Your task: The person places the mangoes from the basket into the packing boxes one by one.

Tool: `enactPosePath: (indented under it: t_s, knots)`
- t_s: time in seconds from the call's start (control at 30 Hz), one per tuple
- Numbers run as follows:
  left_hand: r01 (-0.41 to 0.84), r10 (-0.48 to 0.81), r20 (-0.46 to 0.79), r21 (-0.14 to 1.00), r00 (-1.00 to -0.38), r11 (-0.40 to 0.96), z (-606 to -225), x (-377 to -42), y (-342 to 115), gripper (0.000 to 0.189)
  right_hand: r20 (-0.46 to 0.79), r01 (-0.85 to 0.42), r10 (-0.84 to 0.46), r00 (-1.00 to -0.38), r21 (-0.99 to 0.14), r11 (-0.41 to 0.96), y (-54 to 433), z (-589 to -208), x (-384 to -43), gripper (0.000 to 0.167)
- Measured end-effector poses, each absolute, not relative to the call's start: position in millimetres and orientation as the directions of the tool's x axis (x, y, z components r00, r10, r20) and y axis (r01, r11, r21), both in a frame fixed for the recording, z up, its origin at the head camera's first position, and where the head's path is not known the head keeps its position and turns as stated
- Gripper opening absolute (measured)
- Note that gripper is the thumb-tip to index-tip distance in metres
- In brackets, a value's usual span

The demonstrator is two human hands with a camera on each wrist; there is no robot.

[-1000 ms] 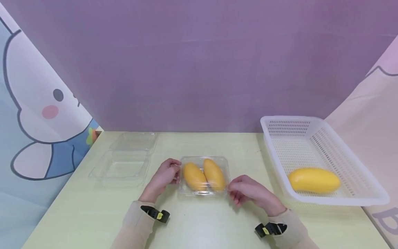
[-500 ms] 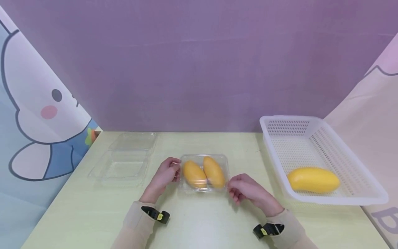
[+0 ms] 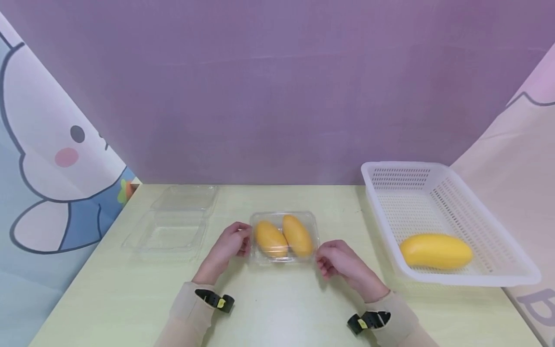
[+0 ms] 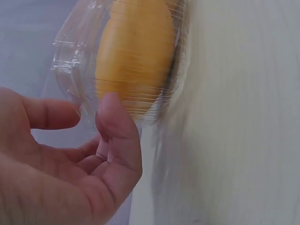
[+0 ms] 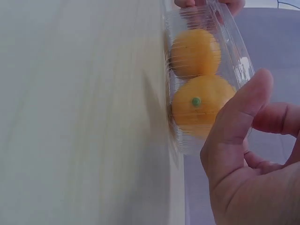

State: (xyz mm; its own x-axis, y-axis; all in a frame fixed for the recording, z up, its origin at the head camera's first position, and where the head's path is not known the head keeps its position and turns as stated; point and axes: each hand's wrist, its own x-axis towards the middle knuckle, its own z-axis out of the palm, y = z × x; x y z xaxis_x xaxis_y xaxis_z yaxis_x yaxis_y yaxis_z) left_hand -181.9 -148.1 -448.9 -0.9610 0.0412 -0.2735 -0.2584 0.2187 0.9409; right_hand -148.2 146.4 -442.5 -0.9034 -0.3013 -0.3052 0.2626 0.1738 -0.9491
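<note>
Head view: clear container [image 3: 282, 259] on the tabletop [image 3: 282, 308], gripped at opposite edges.
Left hand [image 3: 230, 243] and right hand [image 3: 342, 260] each pinch a side; room spreads before its front edge and toward the white basket [image 3: 472, 280].

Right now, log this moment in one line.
left hand: pinches box, left edge | right hand: pinches box, right edge | box: two mangoes, lid down | basket: one mango | other box: open

Purple backdrop [image 3: 277, 96] behind a pale table [image 3: 277, 308], cartoon panel [image 3: 47, 125] at left, pinkish panel [image 3: 516, 159] at right.
</note>
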Motion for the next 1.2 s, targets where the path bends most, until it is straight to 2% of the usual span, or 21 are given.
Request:
enactPosePath:
  t_s: [0.33, 0.5, 0.7, 0.87, 1.03, 1.2]
  knots:
    - [-0.227, 0.084, -0.257, 0.937, -0.963, 0.265, -441.8, -177.4, -147.8, 0.032, -0.306, 0.278, -0.217, -0.927, -0.948, 0.152, 141.4, -439.6, -157.3, 0.01]
    - [-0.211, 0.144, -0.261, 0.933, -0.955, 0.291, -440.7, -175.3, -147.0, 0.044, -0.303, 0.278, -0.192, -0.933, -0.949, 0.148, 140.6, -439.8, -161.3, 0.012]
    - [-0.191, 0.194, -0.243, 0.949, -0.951, 0.251, -443.3, -174.3, -144.4, 0.055, -0.308, 0.284, -0.183, -0.934, -0.948, 0.146, 141.2, -441.6, -163.9, 0.013]
    - [-0.181, 0.187, -0.221, 0.961, -0.957, 0.209, -448.5, -175.6, -140.2, 0.056, -0.309, 0.284, -0.184, -0.933, -0.947, 0.152, 143.4, -442.3, -165.0, 0.014]
    - [-0.176, 0.183, -0.218, 0.959, -0.959, 0.222, -450.4, -175.1, -135.8, 0.055, -0.312, 0.285, -0.188, -0.931, -0.946, 0.157, 146.4, -440.5, -166.1, 0.012]
    - [-0.169, 0.193, -0.214, 0.959, -0.958, 0.225, -449.5, -174.1, -133.1, 0.056, -0.313, 0.274, -0.153, -0.937, -0.933, 0.231, 147.4, -436.9, -163.9, 0.013]
